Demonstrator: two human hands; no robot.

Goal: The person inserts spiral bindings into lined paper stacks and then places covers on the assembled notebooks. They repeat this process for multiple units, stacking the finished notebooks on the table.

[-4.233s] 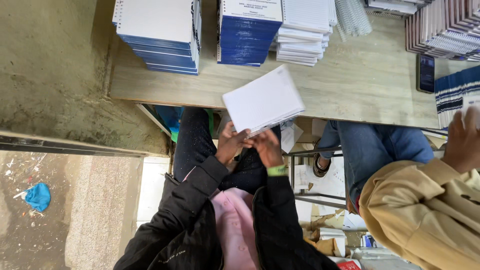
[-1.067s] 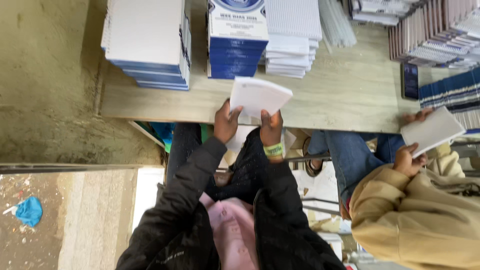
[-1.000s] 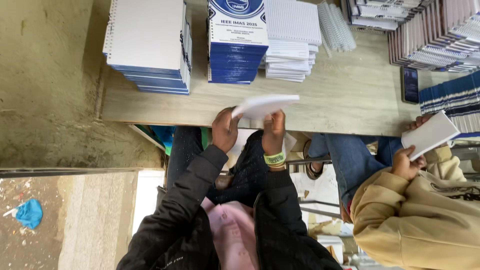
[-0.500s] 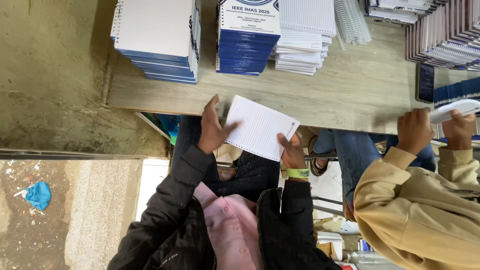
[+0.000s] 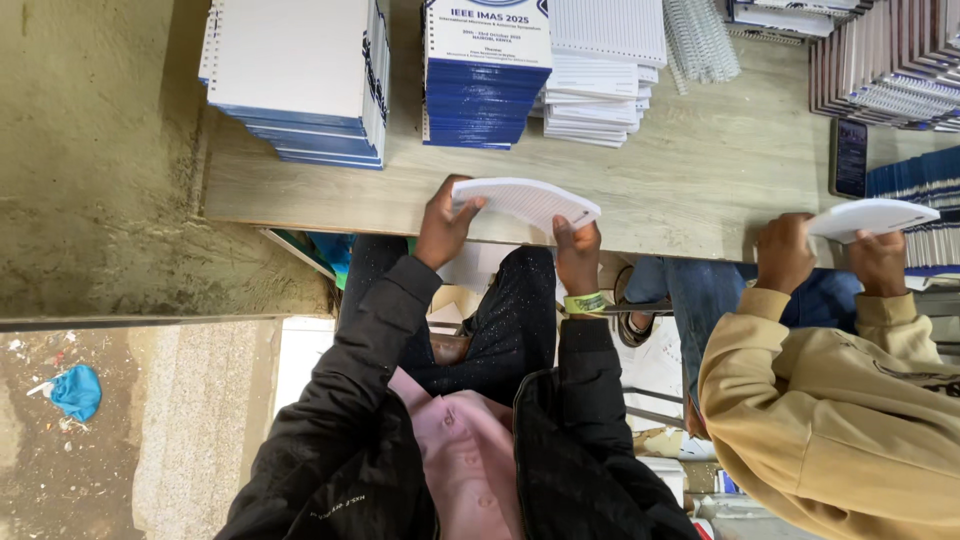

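Both my hands hold a thin sheaf of white lined sheets [image 5: 525,200] over the near edge of the wooden table [image 5: 700,185]. My left hand [image 5: 443,225] grips its left end and my right hand [image 5: 578,255], with a green wristband, grips its right end. The sheaf lies nearly flat and bows slightly upward. Behind it stands a stack of blue-edged spiral-bound booklets [image 5: 487,75].
A second blue booklet stack [image 5: 300,85] sits at the left, with white page stacks [image 5: 600,75] and wire spirals [image 5: 700,40] behind. A co-worker in a tan hoodie [image 5: 830,400] at the right holds another white sheaf [image 5: 870,215]. More booklets [image 5: 885,60] fill the right edge.
The sheaf faced the camera, tilted, half a second ago; now it lies flatter at the table edge. My hands have moved up toward the table, and the co-worker's sheaf has come lower.
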